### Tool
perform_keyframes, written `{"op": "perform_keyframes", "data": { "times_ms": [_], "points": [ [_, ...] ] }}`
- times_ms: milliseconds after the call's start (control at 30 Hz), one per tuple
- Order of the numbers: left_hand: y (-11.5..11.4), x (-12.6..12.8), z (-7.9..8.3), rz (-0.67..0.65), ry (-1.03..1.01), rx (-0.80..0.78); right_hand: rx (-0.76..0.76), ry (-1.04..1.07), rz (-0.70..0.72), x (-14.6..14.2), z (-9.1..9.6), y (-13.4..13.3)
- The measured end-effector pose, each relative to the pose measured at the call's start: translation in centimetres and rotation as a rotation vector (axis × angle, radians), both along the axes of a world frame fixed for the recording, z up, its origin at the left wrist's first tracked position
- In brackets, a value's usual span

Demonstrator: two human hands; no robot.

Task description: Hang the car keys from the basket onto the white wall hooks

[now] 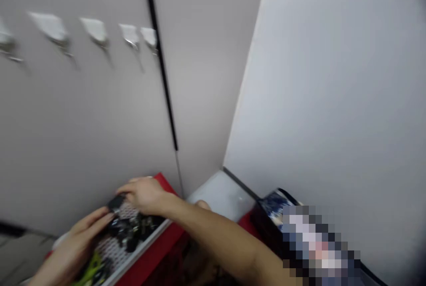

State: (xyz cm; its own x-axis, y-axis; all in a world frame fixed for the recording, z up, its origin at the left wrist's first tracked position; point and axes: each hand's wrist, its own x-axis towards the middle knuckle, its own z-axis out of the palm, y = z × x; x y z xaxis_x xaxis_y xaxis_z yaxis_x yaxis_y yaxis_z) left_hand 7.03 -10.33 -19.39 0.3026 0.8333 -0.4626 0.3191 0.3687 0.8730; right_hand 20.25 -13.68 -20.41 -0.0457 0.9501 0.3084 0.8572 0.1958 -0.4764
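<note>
My right hand [144,195] reaches in from the right, its fingers curled over one end of a small black object [116,202] whose kind is blurred. At the other end of that object, the fingers of my left hand [81,235] close on it. Both hands are over a shallow red box [149,255] with a pale edge and a patterned, perforated-looking bottom. Inside lie several dark, shiny small items [128,232], too smeared to name. A yellow-green item [91,268] lies near my left wrist, partly hidden.
Several white hooks [95,30] are stuck on the grey panel behind the box, left of a long black strip [163,64]. A white wall [316,77] rises on the right. At its foot stands a dark bag [271,228] with printed contents, partly pixelated.
</note>
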Motion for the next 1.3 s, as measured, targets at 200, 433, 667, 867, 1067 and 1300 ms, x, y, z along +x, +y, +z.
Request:
{"op": "perform_keyframes", "data": {
  "times_ms": [200, 433, 667, 867, 1067, 1300],
  "points": [
    [1.1, -1.2, 0.3, -0.249, -0.403, -0.126, 0.02, 0.449, -0.049, 0.1, -0.9, 1.3],
    [1.8, -2.7, 0.4, -0.375, -0.432, -0.124, -0.129, 0.553, -0.129, -0.2, -0.8, 1.8],
    [2.4, -1.1, -1.8, -0.337, -0.233, 0.014, -0.051, 0.159, -0.205, -0.5, -1.2, 1.6],
    [4.0, -3.0, -2.6, -0.321, -0.041, 0.415, -0.122, -0.022, -0.208, 0.1, -2.2, 1.6],
    [2.7, -9.6, -1.1, -0.426, 0.236, 0.745, 0.031, -0.07, -0.039, -2.9, -2.3, 0.6],
    [0.4, -10.6, -2.2, -0.481, 0.534, 0.809, -0.423, 0.095, 0.107, -8.0, -3.7, 2.8]
  ]
}}
